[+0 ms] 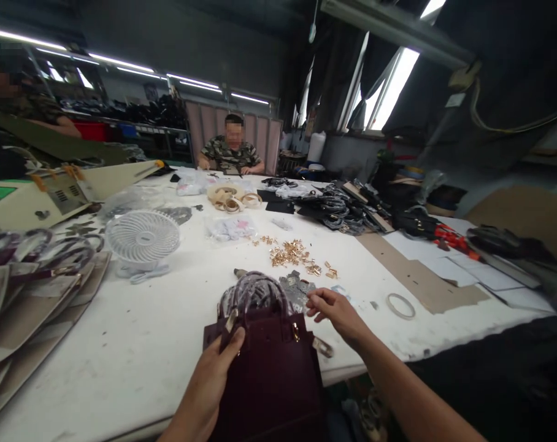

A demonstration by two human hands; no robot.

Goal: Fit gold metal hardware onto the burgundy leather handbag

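Observation:
A dark burgundy handbag panel [269,368] leans over the table's front edge, its handles [255,288] wrapped in clear plastic. My left hand [214,368] grips its upper left corner, thumb on the front and the other fingers mostly hidden. A gold metal fitting [295,332] shows at the upper right of the panel. My right hand [334,310] is just right of the handles, over the table, with thumb and forefinger pinched together; whatever is between them is too small to make out. Beyond those fingertips lie small grey pieces [297,287]. Gold metal fittings [290,253] are heaped farther back.
A white fan [143,236] stands left of centre, behind stacked bag panels [34,313]. Black bag parts [334,205] pile up at the back right. A tape roll [400,306] lies on the right. Across the table sits a person [232,150]; another is at far left.

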